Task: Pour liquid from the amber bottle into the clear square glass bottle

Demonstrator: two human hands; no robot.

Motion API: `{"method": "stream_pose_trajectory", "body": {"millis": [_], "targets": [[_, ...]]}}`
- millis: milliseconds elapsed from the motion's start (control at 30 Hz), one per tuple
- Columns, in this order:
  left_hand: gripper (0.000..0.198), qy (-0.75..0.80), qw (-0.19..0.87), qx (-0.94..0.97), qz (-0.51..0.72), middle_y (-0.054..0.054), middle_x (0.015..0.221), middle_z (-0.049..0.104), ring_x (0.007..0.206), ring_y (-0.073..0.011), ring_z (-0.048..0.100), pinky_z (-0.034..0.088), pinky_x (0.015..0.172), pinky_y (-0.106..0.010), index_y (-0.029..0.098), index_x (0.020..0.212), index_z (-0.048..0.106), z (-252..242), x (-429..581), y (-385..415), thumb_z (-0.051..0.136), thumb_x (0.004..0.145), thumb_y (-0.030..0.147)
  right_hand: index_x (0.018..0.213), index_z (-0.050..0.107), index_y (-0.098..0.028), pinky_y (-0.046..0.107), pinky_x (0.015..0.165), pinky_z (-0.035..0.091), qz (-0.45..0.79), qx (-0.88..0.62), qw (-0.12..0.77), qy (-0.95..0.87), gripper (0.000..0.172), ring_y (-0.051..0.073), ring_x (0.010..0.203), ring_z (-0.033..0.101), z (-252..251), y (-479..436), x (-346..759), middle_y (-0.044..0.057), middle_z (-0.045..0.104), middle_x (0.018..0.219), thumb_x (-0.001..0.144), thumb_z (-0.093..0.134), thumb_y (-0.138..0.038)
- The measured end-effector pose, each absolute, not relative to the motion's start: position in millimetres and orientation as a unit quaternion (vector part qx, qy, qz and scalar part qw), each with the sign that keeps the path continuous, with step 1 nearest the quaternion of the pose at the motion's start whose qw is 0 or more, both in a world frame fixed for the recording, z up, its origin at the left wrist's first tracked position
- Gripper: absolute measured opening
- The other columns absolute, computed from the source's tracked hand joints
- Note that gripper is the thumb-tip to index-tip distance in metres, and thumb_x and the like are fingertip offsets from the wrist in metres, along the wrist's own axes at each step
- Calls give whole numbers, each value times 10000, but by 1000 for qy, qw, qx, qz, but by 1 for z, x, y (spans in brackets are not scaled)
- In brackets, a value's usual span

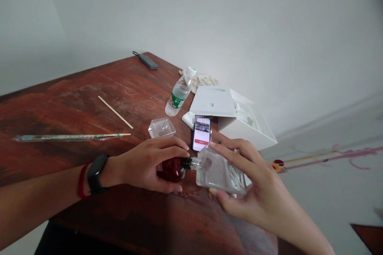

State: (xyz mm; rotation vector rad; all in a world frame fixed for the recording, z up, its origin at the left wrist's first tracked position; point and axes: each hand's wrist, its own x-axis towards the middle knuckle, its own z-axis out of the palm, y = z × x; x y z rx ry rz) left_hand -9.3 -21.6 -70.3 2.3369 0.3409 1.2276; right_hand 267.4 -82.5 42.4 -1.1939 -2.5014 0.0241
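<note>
My left hand [149,163] is wrapped round a bottle of dark red liquid [172,170], tilted so its black neck points right. My right hand [248,171] grips a clear square glass bottle [220,171], lying tilted with its threaded neck toward the left. The two necks meet, or nearly meet, between my hands; I cannot tell whether liquid passes between them. A few reddish drops [183,194] show on the table just below. Behind my left hand sits a small clear plastic box [162,127].
A capped water bottle [180,93], a lit phone [202,133] and an opened white box [214,101] stand beyond my hands. One bare chopstick [115,112] and a wrapped pair [72,138] lie left. A grey device [147,61] rests at the far corner of the wooden table [74,99].
</note>
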Motion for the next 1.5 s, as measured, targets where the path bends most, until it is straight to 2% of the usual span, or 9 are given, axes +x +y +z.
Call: {"method": "stream_pose_trajectory", "body": {"millis": [200,567,800,1500], "targets": [[604,130,233,854,445,-140,1357,685,1196,-293,726,624,1012,-391,232,1369,587,-70,-10,-21,881,886,443,1519,610,-343,512,1026,610,6,-427,176,-887,754,362,1258,677,45,-82,266,98,686,1334,794,808,-276],[630,136,238,855,441,-130,1366,678,1197,-289,719,614,1029,-390,247,1392,576,-70,-10,-22,887,879,439,1526,605,-356,498,1010,619,4,-424,169,-890,764,331,1165,709,49,-79,266,94,681,1349,793,801,-270],[567,128,237,850,454,-135,1328,685,1169,-286,725,619,989,-373,226,1349,582,-70,-9,-20,862,904,437,1533,600,-351,512,1042,609,11,-425,158,-891,765,350,1221,694,53,-77,264,99,674,1370,801,806,-270],[561,131,243,848,452,-133,1332,679,1179,-287,714,599,1008,-374,228,1340,574,-71,-10,-18,860,902,428,1515,584,-356,509,1057,588,14,-440,145,-886,703,307,1204,681,58,-78,256,75,646,1383,841,769,-281]]}}
